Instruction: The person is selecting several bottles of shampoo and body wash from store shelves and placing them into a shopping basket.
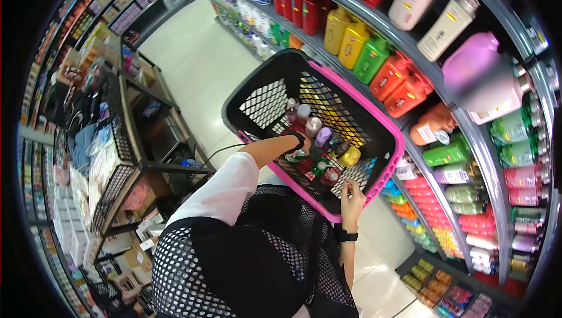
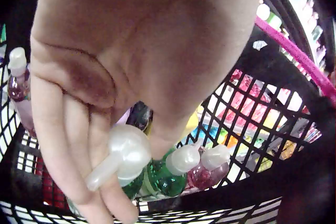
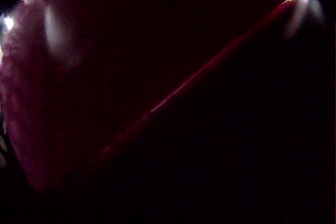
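Observation:
Inside the black shopping basket with pink handles [image 1: 383, 128], my left hand [image 2: 105, 71] reaches down. In the left wrist view its fingers curl around a green bottle with a pearly white round pump top [image 2: 128, 150]. Beside it are another green bottle [image 2: 167, 179] and a pink bottle [image 2: 208, 175], both with similar white tops. A purple bottle [image 1: 322, 137] and a yellow bottle [image 1: 349, 155] stand in the basket too. My right hand [image 1: 352, 202] holds the basket's near right corner, fingers bent over the edge. The right wrist view is almost all dark.
Shelves of shampoo bottles [image 1: 354, 44] run close along the right, past the basket. A rack piled with clothes and boxes [image 1: 105, 160] stands on the left. Pale tiled floor [image 1: 181, 43] stretches ahead between them. A low shelf [image 1: 439, 286] of small packs is at the lower right.

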{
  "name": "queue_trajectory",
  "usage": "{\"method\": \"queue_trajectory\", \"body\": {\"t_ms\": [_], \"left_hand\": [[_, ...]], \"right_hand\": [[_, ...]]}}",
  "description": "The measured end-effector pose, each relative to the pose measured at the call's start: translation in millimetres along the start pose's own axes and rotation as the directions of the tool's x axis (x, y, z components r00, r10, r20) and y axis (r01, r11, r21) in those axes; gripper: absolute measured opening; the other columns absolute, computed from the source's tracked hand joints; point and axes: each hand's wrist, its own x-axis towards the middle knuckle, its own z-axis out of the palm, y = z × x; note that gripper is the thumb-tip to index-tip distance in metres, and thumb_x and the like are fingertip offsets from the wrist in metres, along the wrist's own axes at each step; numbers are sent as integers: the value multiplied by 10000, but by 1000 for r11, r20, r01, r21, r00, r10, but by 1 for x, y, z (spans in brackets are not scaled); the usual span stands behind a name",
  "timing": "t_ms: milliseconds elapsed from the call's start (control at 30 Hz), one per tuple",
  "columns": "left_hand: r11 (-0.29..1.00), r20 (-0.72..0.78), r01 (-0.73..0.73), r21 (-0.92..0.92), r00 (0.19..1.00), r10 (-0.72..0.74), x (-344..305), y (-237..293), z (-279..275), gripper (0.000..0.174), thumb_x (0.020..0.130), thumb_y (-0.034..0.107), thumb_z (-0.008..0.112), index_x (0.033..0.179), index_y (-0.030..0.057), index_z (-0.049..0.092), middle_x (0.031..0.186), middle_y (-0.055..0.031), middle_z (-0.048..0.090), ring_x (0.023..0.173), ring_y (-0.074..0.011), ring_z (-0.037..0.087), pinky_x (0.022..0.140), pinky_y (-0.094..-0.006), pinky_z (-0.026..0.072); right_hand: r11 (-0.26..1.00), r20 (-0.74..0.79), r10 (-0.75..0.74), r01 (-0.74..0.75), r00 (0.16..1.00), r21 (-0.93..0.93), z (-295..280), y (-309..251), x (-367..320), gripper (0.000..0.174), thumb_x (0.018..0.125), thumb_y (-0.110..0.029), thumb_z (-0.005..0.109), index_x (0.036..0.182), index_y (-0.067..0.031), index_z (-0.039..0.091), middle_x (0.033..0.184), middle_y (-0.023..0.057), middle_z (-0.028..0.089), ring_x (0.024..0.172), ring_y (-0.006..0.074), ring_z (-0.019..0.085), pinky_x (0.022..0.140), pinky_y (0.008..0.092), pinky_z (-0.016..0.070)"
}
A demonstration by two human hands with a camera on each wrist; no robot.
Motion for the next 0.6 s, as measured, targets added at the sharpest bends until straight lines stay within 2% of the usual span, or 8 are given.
{"method": "queue_trajectory", "body": {"t_ms": [267, 300, 333, 433, 467, 500, 567, 600], "left_hand": [[926, -169, 109, -361, 969, -180, 51, -9, 53, 444, 817, 388, 568, 878, -33, 694, 795, -194, 702, 716, -269, 712, 607, -395, 575], [905, -183, 118, -408, 961, -208, 60, -8, 52, 442, 817, 387, 569, 878, -33, 694, 795, -198, 701, 713, -271, 712, 600, -394, 575], [802, -124, 128, -584, 962, -243, 57, -11, 54, 433, 833, 371, 575, 878, -45, 690, 794, -218, 691, 709, -281, 708, 608, -390, 585], [869, -250, 18, -494, 955, -162, 45, -14, 46, 445, 850, 346, 584, 919, -87, 664, 790, -237, 680, 690, -299, 702, 590, -389, 603], [778, -262, -16, -628, 946, -192, 21, -5, 41, 457, 874, 319, 576, 933, -131, 636, 794, -235, 681, 679, -305, 699, 574, -382, 611], [782, -259, -17, -624, 948, -186, 11, -3, 38, 457, 874, 319, 576, 933, -131, 636, 794, -235, 681, 679, -305, 699, 574, -382, 611], [718, -196, 35, -695, 952, -236, 14, 0, 33, 398, 920, 217, 571, 1070, -151, 589, 856, -222, 687, 675, -276, 702, 550, -376, 603], [746, -211, 31, -666, 951, -228, 16, 0, 32, 386, 910, 231, 569, 976, -146, 619, 793, -211, 688, 621, -265, 695, 531, -365, 597]], "right_hand": [[997, -45, 79, -78, 996, 10, 8, -3, 9, 73, 854, -34, 636, 922, -25, 613, 690, 123, 645, 599, 195, 646, 566, 303, 498], [996, -55, 87, -87, 995, 1, 9, -3, 8, 73, 854, -34, 636, 922, -25, 613, 690, 123, 645, 599, 195, 646, 566, 303, 498], [996, -52, 90, -90, 995, 0, 10, -1, 8, 73, 852, -35, 638, 921, -28, 614, 690, 123, 644, 597, 197, 645, 562, 303, 496], [994, -51, 112, -112, 992, 3, 13, 1, 6, 81, 850, -38, 639, 927, -44, 614, 690, 120, 646, 594, 201, 645, 548, 307, 491], [994, -43, 112, -111, 993, 3, 13, 1, 7, 86, 850, -39, 639, 932, -49, 613, 690, 119, 646, 593, 202, 645, 544, 308, 490], [994, -36, 111, -111, 993, 3, 14, 1, 8, 92, 850, -40, 639, 936, -54, 612, 690, 118, 646, 593, 203, 646, 541, 310, 489], [991, -59, 128, -130, 990, -16, 13, 1, 7, 99, 850, -40, 640, 943, -61, 610, 689, 117, 644, 596, 206, 649, 540, 311, 490], [990, -66, 136, -139, 989, -34, 14, 2, 7, 97, 850, -40, 640, 940, -61, 611, 688, 118, 643, 596, 206, 650, 540, 310, 491]]}}
